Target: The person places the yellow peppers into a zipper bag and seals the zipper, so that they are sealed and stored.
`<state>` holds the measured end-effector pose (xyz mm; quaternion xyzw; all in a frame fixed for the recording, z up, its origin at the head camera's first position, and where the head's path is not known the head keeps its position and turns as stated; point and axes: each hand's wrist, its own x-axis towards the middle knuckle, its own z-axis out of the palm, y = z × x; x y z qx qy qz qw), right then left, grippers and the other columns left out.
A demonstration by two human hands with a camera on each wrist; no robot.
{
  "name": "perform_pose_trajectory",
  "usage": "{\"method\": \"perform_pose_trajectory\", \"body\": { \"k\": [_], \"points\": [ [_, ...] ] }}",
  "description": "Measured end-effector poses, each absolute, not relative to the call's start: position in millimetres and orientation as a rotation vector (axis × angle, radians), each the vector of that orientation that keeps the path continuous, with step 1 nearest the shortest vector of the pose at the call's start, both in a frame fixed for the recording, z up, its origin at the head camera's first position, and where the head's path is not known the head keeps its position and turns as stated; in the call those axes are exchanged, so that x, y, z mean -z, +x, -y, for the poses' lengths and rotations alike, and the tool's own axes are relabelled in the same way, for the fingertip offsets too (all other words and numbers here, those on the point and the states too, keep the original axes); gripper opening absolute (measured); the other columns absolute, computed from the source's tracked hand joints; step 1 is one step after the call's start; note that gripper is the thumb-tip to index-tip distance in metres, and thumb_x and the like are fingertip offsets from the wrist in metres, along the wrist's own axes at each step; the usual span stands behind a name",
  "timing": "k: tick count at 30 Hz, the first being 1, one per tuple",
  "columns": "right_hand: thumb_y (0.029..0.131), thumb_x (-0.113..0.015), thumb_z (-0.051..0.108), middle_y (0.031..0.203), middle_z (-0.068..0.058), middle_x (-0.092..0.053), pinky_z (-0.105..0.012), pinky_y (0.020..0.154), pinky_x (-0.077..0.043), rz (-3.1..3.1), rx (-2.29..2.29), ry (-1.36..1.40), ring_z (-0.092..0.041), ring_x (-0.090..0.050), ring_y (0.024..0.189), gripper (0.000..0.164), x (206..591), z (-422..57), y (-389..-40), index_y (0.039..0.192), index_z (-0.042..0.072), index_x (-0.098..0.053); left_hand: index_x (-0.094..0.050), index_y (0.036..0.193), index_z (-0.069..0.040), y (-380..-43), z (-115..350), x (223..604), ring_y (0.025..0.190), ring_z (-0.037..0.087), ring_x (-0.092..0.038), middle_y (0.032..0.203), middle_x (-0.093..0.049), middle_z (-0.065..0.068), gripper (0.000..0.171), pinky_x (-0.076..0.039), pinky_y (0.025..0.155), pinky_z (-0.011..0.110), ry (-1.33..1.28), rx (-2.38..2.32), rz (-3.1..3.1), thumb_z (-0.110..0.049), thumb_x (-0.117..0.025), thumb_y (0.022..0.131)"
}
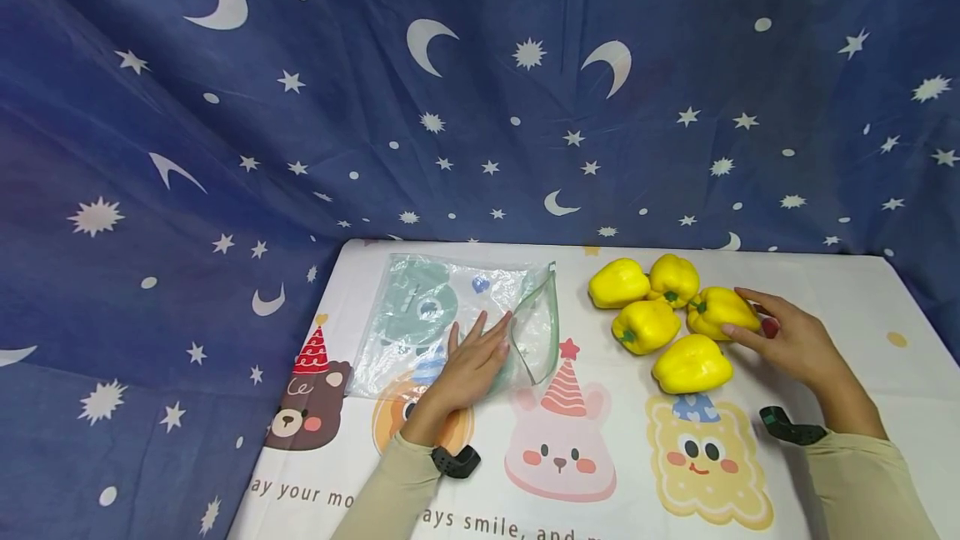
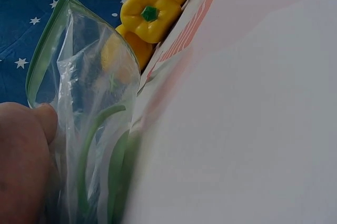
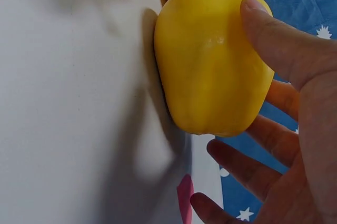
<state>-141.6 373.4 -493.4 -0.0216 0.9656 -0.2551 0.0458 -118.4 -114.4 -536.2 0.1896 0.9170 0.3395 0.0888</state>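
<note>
A clear zip bag (image 1: pixel 480 282) with green trim lies at the left of the table, its mouth gaping toward the right. My left hand (image 1: pixel 474 363) rests on the bag near that mouth, fingers straight and spread; in the left wrist view the thumb (image 2: pixel 46 121) lies against the plastic. Several yellow bell peppers (image 1: pixel 647 326) sit grouped to the right of the bag. With thumb and index finger, my right hand (image 1: pixel 795 340) holds the rightmost bell pepper (image 3: pixel 210 71) by its sides, the other fingers spread past its end. This pepper still touches its neighbours.
The white tablecloth (image 1: pixel 847 315) carries printed cartoon animals and lettering. Behind and to the left hangs a dark blue curtain (image 1: pixel 510 173) with moons and stars. Each wrist wears a black band (image 1: pixel 456 462).
</note>
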Motion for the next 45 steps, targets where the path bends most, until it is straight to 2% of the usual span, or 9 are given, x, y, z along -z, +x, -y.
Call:
{"method": "perform_pose_trajectory", "body": {
  "k": [17, 25, 36, 45],
  "points": [
    [0.094, -0.071, 0.048, 0.143, -0.039, -0.046, -0.074, 0.093, -0.042, -2.937, 0.878, -0.063, -0.059, -0.052, 0.116, 0.081, 493.3, -371.8, -137.0, 0.15, -0.002, -0.041, -0.029, 0.162, -0.025, -117.8, 113.8, 534.8, 0.161, 0.026, -0.008, 0.166, -0.024, -0.016, 0.055, 0.013, 0.122, 0.063, 0.561, -1.016, -2.725, -0.046, -0.022, 0.112],
    [0.094, -0.071, 0.048, 0.143, -0.036, -0.047, -0.072, 0.09, -0.045, -2.957, 0.893, -0.054, -0.056, -0.054, 0.113, 0.079, 486.7, -370.7, -134.7, 0.149, 0.0, -0.043, -0.031, 0.161, -0.023, -117.6, 114.1, 534.2, 0.161, 0.026, -0.008, 0.166, -0.024, -0.017, 0.054, 0.014, 0.122, 0.063, 0.575, -1.027, -2.72, -0.045, -0.022, 0.112],
    [0.096, -0.068, 0.048, 0.148, -0.035, -0.045, -0.074, 0.094, -0.045, -2.978, 0.911, -0.025, -0.061, -0.053, 0.118, 0.077, 475.7, -369.3, -133.5, 0.151, 0.0, -0.042, -0.031, 0.161, -0.024, -117.4, 113.8, 533.5, 0.161, 0.025, -0.008, 0.166, -0.025, -0.016, 0.055, 0.013, 0.122, 0.063, 0.567, -1.022, -2.721, -0.046, -0.022, 0.112],
    [0.094, -0.073, 0.044, 0.144, -0.032, -0.051, -0.066, 0.092, -0.049, -3.062, 0.934, -0.054, -0.054, -0.058, 0.114, 0.074, 461.0, -364.4, -132.3, 0.148, 0.001, -0.047, -0.031, 0.161, -0.025, -116.8, 113.9, 533.0, 0.161, 0.025, -0.007, 0.166, -0.025, -0.016, 0.055, 0.014, 0.121, 0.063, 0.565, -1.026, -2.716, -0.046, -0.022, 0.112]
  ]
}}
